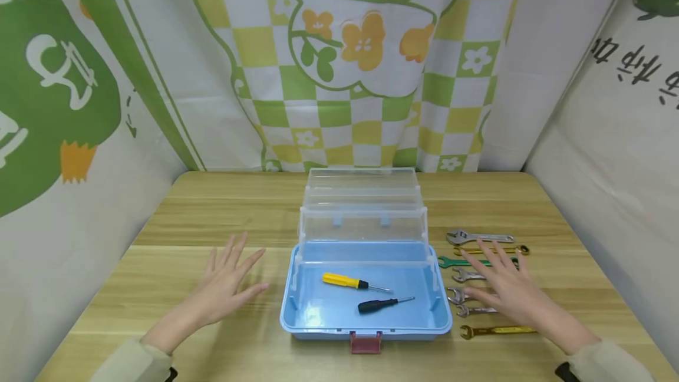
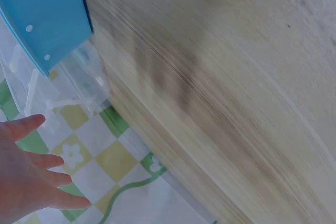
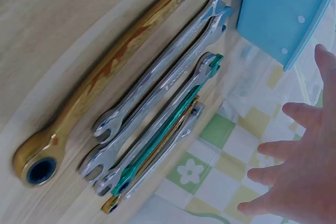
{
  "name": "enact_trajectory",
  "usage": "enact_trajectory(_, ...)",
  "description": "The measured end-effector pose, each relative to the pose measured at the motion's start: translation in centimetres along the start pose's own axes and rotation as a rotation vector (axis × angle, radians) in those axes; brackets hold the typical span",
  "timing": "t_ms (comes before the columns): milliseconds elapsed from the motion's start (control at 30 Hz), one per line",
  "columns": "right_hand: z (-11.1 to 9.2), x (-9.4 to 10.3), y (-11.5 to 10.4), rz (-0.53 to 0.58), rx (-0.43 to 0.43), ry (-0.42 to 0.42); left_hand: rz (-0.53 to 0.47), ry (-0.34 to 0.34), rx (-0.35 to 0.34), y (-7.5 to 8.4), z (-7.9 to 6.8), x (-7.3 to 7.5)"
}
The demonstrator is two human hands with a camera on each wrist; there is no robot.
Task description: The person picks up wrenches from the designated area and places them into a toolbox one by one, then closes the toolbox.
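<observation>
The head camera looks forward and down from up high, at the desk (image 1: 228, 211), the left hand (image 1: 225, 290) and the right hand (image 1: 511, 290). Each wrist camera is much closer and sees things tilted. All three share the blue box (image 1: 318, 335) and checked cloth (image 1: 299, 82); head and right wrist share the wrenches (image 1: 501, 330).

Left hand (image 1: 221, 290) spread, fingers (image 1: 251, 261) straight; right hand (image 1: 513, 289) splayed, palm down

The open blue toolbox (image 1: 323, 310) holds two screwdrivers (image 1: 343, 280); seven wrenches (image 1: 498, 330) lie beside it.
</observation>
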State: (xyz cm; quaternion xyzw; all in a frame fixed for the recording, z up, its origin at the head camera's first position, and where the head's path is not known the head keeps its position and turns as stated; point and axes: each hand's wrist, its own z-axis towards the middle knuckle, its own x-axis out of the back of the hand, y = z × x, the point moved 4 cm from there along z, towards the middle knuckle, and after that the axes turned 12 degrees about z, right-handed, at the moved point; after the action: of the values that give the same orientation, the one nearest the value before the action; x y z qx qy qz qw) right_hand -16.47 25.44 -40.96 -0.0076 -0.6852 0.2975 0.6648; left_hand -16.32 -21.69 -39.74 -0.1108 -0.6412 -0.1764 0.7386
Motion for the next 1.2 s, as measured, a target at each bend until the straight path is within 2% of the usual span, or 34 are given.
enact_trajectory(367, -1.3, 0.2, 0.4, 0.020, 0.059, 0.006, -0.253, -0.029, 0.028, 1.3, 0.4, -0.1)
enact_trajectory(667, -1.9, 0.3, 0.2, 0.073, 0.209, 0.119, -0.508, -0.125, 0.080, 1.8, 0.7, -1.1)
enact_trajectory(900, -2.4, 0.2, 0.1, 0.133, 0.198, 0.146, -0.784, -0.233, 0.133, 1.9, 1.3, -2.2)
enact_trajectory(1033, -2.7, 0.0, 0.0, 0.157, 0.210, 0.167, -0.899, -0.266, 0.153, 2.0, 1.6, -2.8)
enact_trajectory(1200, -3.0, -0.3, 0.1, 0.247, 0.205, 0.131, -1.045, -0.318, 0.174, 2.3, 2.0, -3.5)
